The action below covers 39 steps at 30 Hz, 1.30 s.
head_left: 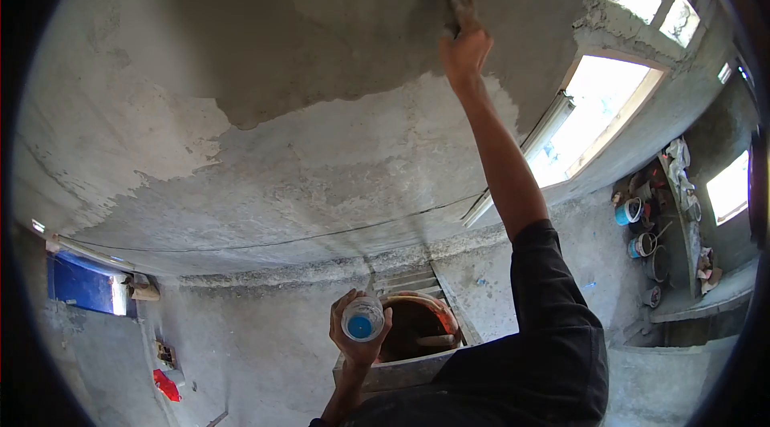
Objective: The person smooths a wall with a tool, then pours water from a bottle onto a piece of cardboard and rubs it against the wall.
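Head view: a rough grey wall bears a darker, smoother patch around the right hand, raised forward on a nearly straight arm, fingers bent against the surface, any hold indistinct. Beside the left hand sits a round, orange-walled bucket; that hand's fingers enclose a translucent, blue-bottomed cup.

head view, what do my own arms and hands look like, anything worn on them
Both the right hand and left hand are bare, with no gloves, watch or bands visible. The right arm has a plain black sleeve ending near the elbow, the forearm uncovered. The left forearm is bare where it shows.
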Tool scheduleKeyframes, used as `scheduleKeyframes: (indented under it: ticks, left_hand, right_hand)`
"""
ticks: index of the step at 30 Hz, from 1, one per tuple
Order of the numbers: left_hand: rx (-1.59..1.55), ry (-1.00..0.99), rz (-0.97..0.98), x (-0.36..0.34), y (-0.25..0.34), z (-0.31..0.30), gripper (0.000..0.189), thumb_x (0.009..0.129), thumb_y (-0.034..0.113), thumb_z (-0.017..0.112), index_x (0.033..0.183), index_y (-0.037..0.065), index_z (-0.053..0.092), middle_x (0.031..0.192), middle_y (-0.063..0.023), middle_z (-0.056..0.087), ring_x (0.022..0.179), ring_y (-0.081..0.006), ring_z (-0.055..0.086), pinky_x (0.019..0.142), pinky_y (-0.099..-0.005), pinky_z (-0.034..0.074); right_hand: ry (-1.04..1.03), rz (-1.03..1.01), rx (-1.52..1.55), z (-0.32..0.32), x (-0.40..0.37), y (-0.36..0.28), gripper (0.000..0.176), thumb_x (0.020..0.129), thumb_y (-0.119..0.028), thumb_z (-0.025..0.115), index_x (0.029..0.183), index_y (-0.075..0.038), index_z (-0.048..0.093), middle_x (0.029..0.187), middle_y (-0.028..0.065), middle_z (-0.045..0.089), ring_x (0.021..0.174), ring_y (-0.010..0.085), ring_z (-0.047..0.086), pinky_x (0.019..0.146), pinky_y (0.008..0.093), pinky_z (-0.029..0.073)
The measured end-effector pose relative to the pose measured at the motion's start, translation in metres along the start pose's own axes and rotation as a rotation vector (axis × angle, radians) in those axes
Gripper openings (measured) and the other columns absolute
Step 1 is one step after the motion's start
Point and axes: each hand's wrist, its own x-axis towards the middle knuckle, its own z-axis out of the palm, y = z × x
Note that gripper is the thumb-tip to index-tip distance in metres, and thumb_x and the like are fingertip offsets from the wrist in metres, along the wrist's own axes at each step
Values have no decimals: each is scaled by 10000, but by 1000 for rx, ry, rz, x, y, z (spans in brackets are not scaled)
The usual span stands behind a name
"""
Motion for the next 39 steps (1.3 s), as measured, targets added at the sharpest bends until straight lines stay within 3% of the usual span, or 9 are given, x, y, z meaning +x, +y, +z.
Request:
scheduleKeyframes:
  ticks: [3,9,14,18,21,27,30,35,39]
  left_hand:
    - [-5,-4,-6,-3,-4,-1,659,622,34,815,1193,-15,491,1028,-118,606,950,-200,602,833,-341,510]
    - [1,7,-30,-5,-5,-2,643,635,33,811,1192,-12,494,1037,-120,603,956,-198,599,841,-335,504]
    - [48,-7,-27,-9,-8,-7,646,644,25,807,1204,-7,486,1047,-121,595,959,-194,594,839,-331,502]
    - [8,4,-72,-11,-10,-8,659,647,37,811,1215,1,479,1044,-121,594,955,-193,593,834,-331,504]
    - [51,-3,-47,-10,-12,-10,658,645,49,817,1210,3,484,1043,-121,593,951,-193,593,831,-333,505]
    - [53,-4,-84,-10,-6,-12,649,639,62,826,1194,-5,497,1045,-121,593,950,-203,595,832,-337,504]
    - [102,1,-63,-11,-4,-14,647,638,62,826,1193,-8,499,1043,-122,592,948,-205,598,832,-336,504]
    - [106,-8,-40,-12,-9,-11,646,637,62,827,1191,-9,502,1031,-119,596,945,-201,599,829,-333,503]
    - [49,-8,-80,-18,-16,-11,637,632,58,828,1181,-10,510,1027,-115,602,948,-195,600,831,-331,502]
  right_hand:
    - [197,-126,87,13,16,2,590,653,23,613,1234,-80,596,1312,147,535,1235,301,494,1007,383,437]
    - [-175,-288,14,43,-58,9,649,609,64,579,1243,-73,590,1289,178,546,1201,345,516,1041,395,399]
    - [250,55,278,11,0,-23,665,591,73,565,1235,-92,601,1307,184,525,1186,349,524,1036,391,399]
    - [131,94,212,40,4,-18,644,610,62,546,1236,-82,598,1311,184,520,1187,333,528,989,377,445]
    - [5,-207,-9,45,-26,-25,612,638,39,522,1234,-74,597,1314,197,512,1183,314,535,947,381,478]
    - [92,373,402,23,1,-29,626,624,32,542,1236,-82,599,1313,189,520,1218,333,506,993,384,444]
    - [370,19,274,40,13,-19,641,600,44,543,1225,-85,610,1290,199,538,1204,359,514,1003,380,430]
    - [-3,-269,37,56,-48,-32,601,591,57,521,1163,-75,652,1164,199,624,1134,371,563,1004,385,421]
    - [15,323,347,26,-27,-45,543,611,67,506,1114,-52,673,1127,191,644,1131,356,568,997,367,424]
